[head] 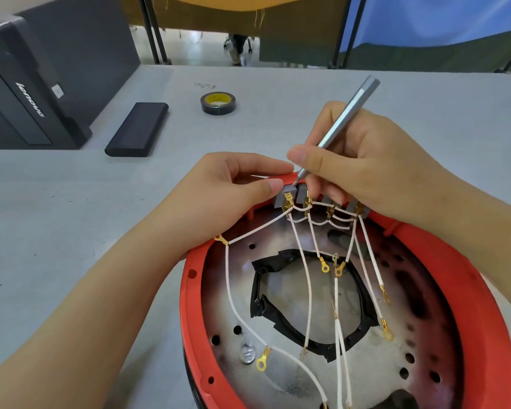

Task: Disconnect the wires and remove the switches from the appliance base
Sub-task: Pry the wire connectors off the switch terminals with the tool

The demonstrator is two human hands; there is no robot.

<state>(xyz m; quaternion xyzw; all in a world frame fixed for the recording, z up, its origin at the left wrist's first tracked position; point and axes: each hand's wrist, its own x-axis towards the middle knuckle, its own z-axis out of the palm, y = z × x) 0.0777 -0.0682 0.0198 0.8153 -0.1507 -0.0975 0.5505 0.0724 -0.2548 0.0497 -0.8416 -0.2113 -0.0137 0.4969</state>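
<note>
While gripped like a pen in the right hand (366, 163), poked a gray screwdriver (341, 122) tip between gray switches (286, 199) at mid-frame. Pinched the leftmost switch with left hand (219, 196) fingers. Sat low and right, red appliance base (466, 290), white wires (307, 276) fanned across.

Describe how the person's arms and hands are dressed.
Both hands, left and right, are bare: no gloves, rings or watch show. Both forearms are bare too, with no sleeve in view. Fingernails are short and unpainted.
</note>
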